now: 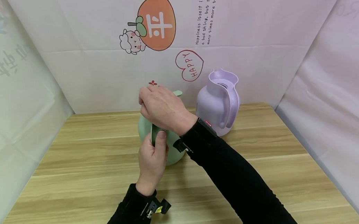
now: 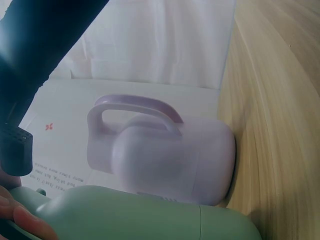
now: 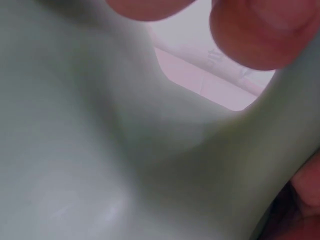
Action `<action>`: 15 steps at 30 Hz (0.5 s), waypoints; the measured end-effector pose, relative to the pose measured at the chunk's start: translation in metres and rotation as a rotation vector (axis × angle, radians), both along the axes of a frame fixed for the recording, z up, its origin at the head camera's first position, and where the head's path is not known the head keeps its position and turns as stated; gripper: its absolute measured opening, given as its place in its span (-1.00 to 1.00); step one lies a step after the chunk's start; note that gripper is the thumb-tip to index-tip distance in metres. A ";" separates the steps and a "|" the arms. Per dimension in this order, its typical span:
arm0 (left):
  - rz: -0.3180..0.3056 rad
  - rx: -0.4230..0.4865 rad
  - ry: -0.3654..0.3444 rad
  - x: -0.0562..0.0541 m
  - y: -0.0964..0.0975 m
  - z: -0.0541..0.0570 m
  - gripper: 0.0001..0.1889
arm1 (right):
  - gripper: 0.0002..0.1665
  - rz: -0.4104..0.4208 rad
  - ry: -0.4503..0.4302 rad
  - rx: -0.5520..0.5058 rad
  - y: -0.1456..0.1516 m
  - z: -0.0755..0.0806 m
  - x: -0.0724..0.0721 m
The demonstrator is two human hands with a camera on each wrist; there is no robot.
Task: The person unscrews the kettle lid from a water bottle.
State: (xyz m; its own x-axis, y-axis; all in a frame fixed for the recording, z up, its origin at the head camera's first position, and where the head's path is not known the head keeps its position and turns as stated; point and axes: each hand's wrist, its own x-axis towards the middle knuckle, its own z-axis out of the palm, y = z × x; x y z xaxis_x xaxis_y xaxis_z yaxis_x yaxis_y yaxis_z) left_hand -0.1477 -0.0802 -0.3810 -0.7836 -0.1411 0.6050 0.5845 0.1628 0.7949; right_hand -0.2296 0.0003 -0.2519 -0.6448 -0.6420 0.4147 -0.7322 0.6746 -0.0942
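Observation:
A pale green thermos jug (image 1: pixel 174 154) stands upright on the table, its upper part mostly hidden behind the hands. My left hand (image 1: pixel 152 159) grips its handle, with the thumb laid along the handle's near side. From above, my right hand (image 1: pixel 166 109) holds the jug's top with curled fingers; what exactly they grasp there is hidden. A green tab (image 1: pixel 178 92) juts out past the knuckles. Blurred fingertips (image 3: pixel 250 37) show by the handle's opening in the right wrist view. In the left wrist view the green jug (image 2: pixel 135 215) overlaps a lilac jug (image 2: pixel 160 155).
The lilac jug (image 1: pixel 218 106) stands close to the right of the green one, its handle facing the near right and its top uncovered. A printed white cloth (image 1: pixel 102 75) rises behind the wood-grain table (image 1: pixel 86 160), with white cloth at both sides.

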 end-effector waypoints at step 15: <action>-0.005 -0.002 0.005 0.001 0.000 0.000 -0.63 | -0.78 0.008 -0.012 0.012 -0.001 0.001 0.001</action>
State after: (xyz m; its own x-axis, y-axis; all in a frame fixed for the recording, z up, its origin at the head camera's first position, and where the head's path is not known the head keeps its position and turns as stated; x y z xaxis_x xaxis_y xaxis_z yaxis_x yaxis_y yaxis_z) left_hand -0.1471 -0.0797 -0.3807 -0.7814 -0.1361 0.6089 0.5891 0.1610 0.7919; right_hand -0.2290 -0.0005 -0.2509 -0.6446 -0.6520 0.3991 -0.7365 0.6697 -0.0954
